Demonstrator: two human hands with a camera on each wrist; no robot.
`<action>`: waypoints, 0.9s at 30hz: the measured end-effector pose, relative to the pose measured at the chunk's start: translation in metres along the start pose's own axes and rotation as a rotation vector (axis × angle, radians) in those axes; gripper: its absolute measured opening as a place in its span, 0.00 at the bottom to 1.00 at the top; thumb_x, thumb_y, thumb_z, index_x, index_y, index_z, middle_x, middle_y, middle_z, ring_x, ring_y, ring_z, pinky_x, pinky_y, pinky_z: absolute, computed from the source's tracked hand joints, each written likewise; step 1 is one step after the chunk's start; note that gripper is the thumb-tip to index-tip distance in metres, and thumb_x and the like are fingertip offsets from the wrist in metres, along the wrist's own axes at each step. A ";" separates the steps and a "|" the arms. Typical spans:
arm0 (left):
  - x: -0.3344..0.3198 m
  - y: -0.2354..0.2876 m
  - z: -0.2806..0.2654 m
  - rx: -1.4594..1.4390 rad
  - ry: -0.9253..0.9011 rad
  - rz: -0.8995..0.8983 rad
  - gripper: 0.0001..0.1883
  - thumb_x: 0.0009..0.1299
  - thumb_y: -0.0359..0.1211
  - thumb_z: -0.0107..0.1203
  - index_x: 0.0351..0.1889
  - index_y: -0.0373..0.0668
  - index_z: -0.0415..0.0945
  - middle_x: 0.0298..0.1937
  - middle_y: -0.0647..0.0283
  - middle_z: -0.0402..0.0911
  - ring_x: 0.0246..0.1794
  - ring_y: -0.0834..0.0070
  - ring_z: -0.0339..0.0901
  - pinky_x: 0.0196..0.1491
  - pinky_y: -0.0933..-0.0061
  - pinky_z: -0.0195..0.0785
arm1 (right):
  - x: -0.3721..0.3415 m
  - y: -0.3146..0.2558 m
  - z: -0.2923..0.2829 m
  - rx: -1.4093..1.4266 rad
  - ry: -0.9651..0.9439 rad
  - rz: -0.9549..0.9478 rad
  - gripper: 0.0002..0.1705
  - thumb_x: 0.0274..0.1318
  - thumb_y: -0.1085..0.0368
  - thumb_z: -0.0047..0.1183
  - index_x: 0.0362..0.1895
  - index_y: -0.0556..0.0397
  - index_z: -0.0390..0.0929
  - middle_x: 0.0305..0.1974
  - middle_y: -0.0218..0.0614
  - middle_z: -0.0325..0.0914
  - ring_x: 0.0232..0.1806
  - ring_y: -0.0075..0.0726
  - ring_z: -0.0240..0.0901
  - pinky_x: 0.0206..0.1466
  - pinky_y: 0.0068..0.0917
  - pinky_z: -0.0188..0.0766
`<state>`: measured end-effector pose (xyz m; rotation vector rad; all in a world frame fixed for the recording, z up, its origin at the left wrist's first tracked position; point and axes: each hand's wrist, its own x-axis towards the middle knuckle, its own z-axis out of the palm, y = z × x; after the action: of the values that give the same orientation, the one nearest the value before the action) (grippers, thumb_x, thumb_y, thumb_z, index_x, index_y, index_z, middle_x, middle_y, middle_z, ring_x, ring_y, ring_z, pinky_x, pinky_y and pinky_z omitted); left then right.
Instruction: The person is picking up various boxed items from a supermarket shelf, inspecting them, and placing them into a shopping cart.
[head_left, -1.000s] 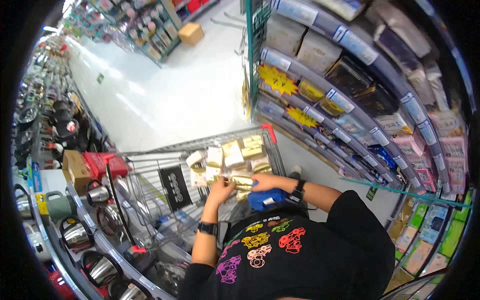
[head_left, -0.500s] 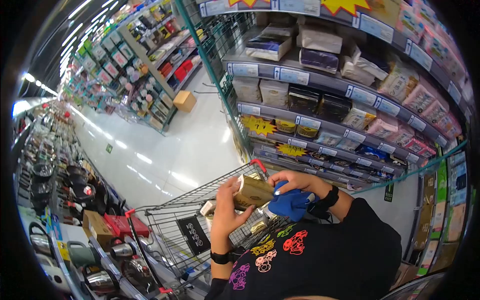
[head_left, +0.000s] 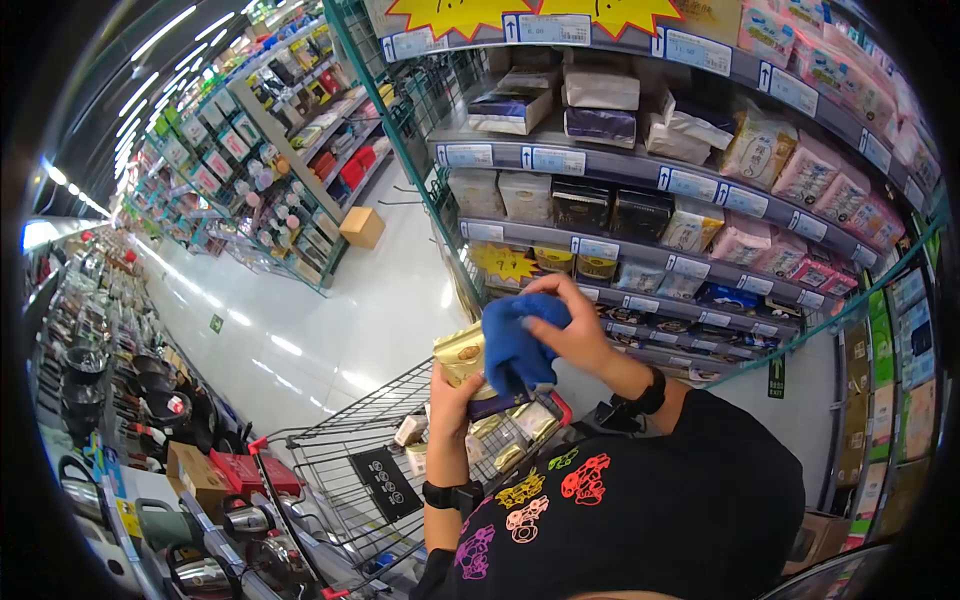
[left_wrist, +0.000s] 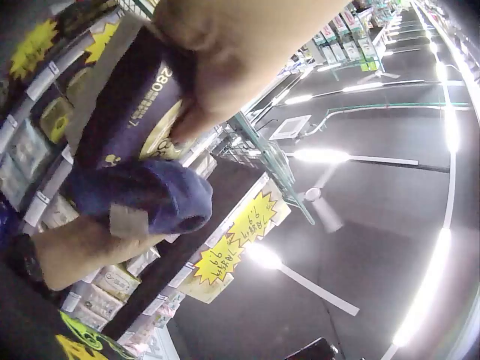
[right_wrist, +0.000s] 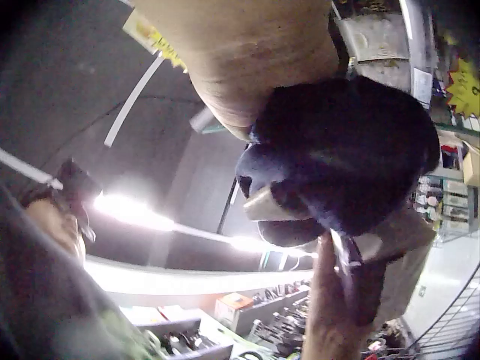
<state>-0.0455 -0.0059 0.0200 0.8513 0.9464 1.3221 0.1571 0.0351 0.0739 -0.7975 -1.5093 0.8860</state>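
My left hand [head_left: 450,405] grips a gold and dark purple tissue pack [head_left: 458,352], raised above the shopping cart, with the thumb on its near face. White print shows on the dark side of the pack [left_wrist: 135,105] in the left wrist view. My right hand [head_left: 578,328] holds a bunched blue cloth [head_left: 512,350] with fingers curled over it, up against the pack's right side. The cloth [right_wrist: 345,150] covers much of the pack in the right wrist view. Below, several gold and white packs [head_left: 540,418] lie in the cart.
The wire shopping cart [head_left: 330,445] stands close in front, red at its corners. Shelves of tissue packs [head_left: 610,215] rise ahead on the right. Pans [head_left: 160,380] and kettles [head_left: 165,520] line the left. A cardboard box [head_left: 362,228] sits on the aisle floor.
Both hands rose from the packs in the cart, bringing up one tissue pack. The pack has since been turned, and the blue cloth has moved up across its side. The view tilted up toward the shelves.
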 end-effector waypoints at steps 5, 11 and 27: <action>-0.003 0.010 0.021 -0.035 -0.016 0.010 0.28 0.54 0.26 0.62 0.53 0.37 0.62 0.49 0.60 0.73 0.46 0.74 0.74 0.49 0.73 0.68 | -0.012 -0.003 0.020 -0.370 0.055 -0.323 0.29 0.39 0.62 0.64 0.49 0.52 0.68 0.47 0.45 0.67 0.50 0.51 0.65 0.56 0.39 0.61; -0.001 0.017 0.017 0.152 -0.017 0.158 0.25 0.55 0.24 0.60 0.51 0.36 0.63 0.47 0.61 0.73 0.45 0.76 0.73 0.48 0.76 0.67 | -0.022 -0.015 0.017 -0.553 -0.180 -0.273 0.42 0.33 0.52 0.67 0.58 0.36 0.65 0.54 0.45 0.59 0.56 0.56 0.58 0.58 0.43 0.58; -0.004 0.047 0.069 -0.154 -0.341 0.176 0.40 0.65 0.45 0.50 0.70 0.45 0.40 0.64 0.56 0.58 0.62 0.68 0.59 0.62 0.71 0.53 | -0.019 -0.026 0.007 -0.427 0.142 -0.406 0.28 0.33 0.70 0.61 0.48 0.45 0.76 0.45 0.41 0.68 0.45 0.48 0.65 0.50 0.36 0.64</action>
<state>-0.0006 -0.0049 0.0902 1.0179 0.5061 1.3261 0.1524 0.0051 0.0875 -0.7956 -1.6768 0.2029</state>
